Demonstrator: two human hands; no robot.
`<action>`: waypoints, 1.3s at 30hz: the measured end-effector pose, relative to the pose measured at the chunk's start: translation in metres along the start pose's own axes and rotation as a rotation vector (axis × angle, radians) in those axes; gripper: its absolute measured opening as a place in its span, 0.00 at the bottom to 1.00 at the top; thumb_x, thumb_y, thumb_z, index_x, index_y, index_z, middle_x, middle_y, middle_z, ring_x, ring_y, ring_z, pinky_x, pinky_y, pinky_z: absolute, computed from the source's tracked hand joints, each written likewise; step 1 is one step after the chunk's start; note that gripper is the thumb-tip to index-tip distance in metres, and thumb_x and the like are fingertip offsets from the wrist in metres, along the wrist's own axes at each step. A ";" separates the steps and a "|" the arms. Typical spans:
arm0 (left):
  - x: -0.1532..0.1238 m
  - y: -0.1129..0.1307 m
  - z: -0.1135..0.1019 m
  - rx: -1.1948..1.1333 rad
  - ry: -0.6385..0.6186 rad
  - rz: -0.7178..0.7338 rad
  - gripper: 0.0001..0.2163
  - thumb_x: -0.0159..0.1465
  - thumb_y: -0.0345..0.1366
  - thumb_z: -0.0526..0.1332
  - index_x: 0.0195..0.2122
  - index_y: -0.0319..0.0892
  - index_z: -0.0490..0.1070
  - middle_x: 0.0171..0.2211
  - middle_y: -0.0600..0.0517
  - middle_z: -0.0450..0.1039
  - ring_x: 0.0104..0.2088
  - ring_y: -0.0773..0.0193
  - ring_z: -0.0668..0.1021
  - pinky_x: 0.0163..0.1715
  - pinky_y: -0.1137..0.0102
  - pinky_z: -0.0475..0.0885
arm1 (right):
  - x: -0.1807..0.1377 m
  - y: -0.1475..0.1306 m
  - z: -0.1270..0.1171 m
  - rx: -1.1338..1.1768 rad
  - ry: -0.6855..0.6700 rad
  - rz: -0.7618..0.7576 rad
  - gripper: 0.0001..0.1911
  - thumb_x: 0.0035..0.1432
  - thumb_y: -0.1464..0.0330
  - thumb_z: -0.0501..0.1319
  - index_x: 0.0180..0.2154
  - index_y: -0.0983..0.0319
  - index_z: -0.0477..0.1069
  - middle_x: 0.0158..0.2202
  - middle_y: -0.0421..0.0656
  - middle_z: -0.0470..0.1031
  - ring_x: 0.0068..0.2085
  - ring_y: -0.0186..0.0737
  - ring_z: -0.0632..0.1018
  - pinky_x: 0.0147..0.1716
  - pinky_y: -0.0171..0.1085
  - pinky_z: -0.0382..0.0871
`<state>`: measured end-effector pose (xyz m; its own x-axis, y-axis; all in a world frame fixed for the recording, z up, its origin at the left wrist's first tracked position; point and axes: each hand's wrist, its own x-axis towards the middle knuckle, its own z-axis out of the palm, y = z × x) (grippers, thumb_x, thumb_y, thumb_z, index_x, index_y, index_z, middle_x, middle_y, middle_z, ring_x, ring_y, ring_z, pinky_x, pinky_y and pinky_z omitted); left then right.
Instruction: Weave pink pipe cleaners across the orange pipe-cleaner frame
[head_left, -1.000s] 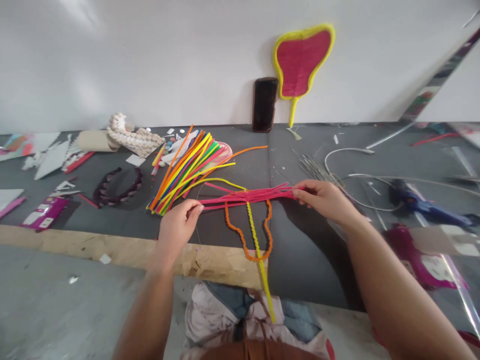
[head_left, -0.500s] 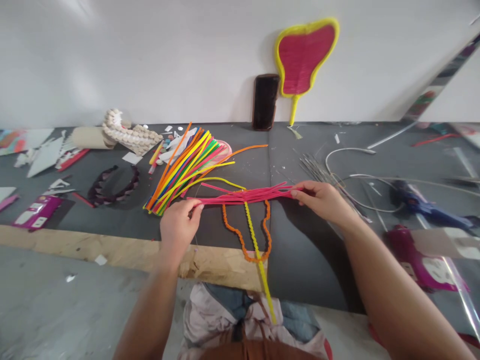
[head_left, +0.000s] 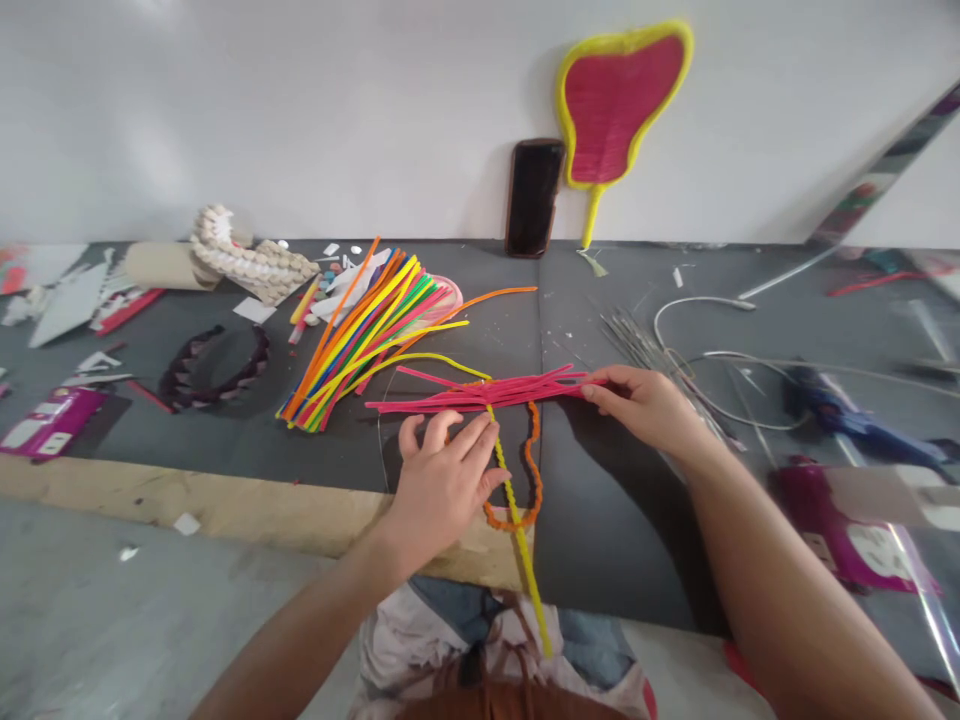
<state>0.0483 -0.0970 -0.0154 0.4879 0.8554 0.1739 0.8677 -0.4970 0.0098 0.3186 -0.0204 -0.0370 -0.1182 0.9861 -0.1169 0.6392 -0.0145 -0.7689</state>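
Note:
My right hand (head_left: 649, 405) pinches the right end of a bundle of pink pipe cleaners (head_left: 480, 392) that lies across the dark mat. My left hand (head_left: 444, 478) rests flat with spread fingers on an orange pipe-cleaner loop (head_left: 531, 470), touching its yellow twisted stem (head_left: 521, 540). The stem runs down past the table's edge toward my lap. The loop's left side is hidden under my left hand.
A fan of several coloured pipe cleaners (head_left: 360, 335) lies left of centre. A dark phone (head_left: 533, 198) and a pink and yellow woven paddle (head_left: 616, 95) lean on the wall. Wires (head_left: 675, 345) and a blue glue gun (head_left: 840, 410) lie right. Paper scraps and a dark braided band (head_left: 214, 360) lie left.
My left hand let go of the pink bundle's left end and moved right and down onto the orange loop, fingers spread. The right hand kept its hold.

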 end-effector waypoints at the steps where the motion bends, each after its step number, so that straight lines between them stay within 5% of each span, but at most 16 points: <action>1: 0.004 0.002 0.003 0.011 -0.024 0.018 0.20 0.68 0.46 0.54 0.56 0.43 0.69 0.57 0.45 0.71 0.52 0.49 0.70 0.52 0.49 0.57 | 0.000 0.001 0.000 0.004 0.000 -0.002 0.21 0.55 0.51 0.58 0.35 0.61 0.76 0.22 0.40 0.73 0.24 0.36 0.71 0.26 0.35 0.61; 14: 0.013 -0.011 0.014 0.066 -0.038 0.076 0.23 0.68 0.50 0.51 0.58 0.42 0.68 0.58 0.44 0.70 0.52 0.48 0.70 0.53 0.46 0.56 | 0.001 -0.003 -0.001 0.010 0.008 0.030 0.18 0.54 0.53 0.59 0.34 0.60 0.77 0.22 0.40 0.73 0.24 0.35 0.70 0.24 0.34 0.59; 21: 0.012 -0.013 0.019 0.047 -0.021 0.101 0.26 0.68 0.52 0.49 0.59 0.40 0.67 0.59 0.45 0.69 0.51 0.48 0.69 0.53 0.46 0.56 | -0.001 -0.008 0.007 0.225 0.025 0.034 0.17 0.53 0.54 0.63 0.32 0.62 0.76 0.21 0.39 0.72 0.21 0.33 0.69 0.21 0.33 0.63; 26: 0.013 -0.013 0.018 0.011 -0.017 0.098 0.26 0.68 0.52 0.47 0.57 0.39 0.68 0.58 0.47 0.70 0.50 0.48 0.70 0.51 0.47 0.58 | -0.002 -0.007 0.026 0.074 0.115 -0.227 0.10 0.57 0.60 0.63 0.35 0.59 0.78 0.33 0.43 0.80 0.33 0.40 0.78 0.35 0.39 0.72; 31: 0.013 -0.012 0.020 -0.011 -0.013 0.081 0.27 0.68 0.53 0.47 0.57 0.39 0.69 0.58 0.47 0.71 0.48 0.49 0.70 0.49 0.47 0.58 | -0.002 -0.018 0.040 -0.303 0.227 -0.574 0.06 0.61 0.66 0.62 0.34 0.58 0.78 0.34 0.43 0.80 0.36 0.41 0.76 0.40 0.42 0.70; 39: 0.011 -0.011 0.022 -0.060 -0.040 0.040 0.27 0.67 0.54 0.49 0.57 0.40 0.68 0.59 0.47 0.70 0.49 0.50 0.69 0.49 0.50 0.58 | 0.010 -0.041 0.055 -0.511 0.193 -0.609 0.04 0.58 0.64 0.65 0.34 0.54 0.79 0.40 0.42 0.78 0.44 0.46 0.68 0.43 0.45 0.62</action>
<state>0.0461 -0.0794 -0.0348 0.5266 0.8392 0.1361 0.8407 -0.5378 0.0632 0.2495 -0.0194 -0.0410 -0.4529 0.8088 0.3751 0.7783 0.5639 -0.2762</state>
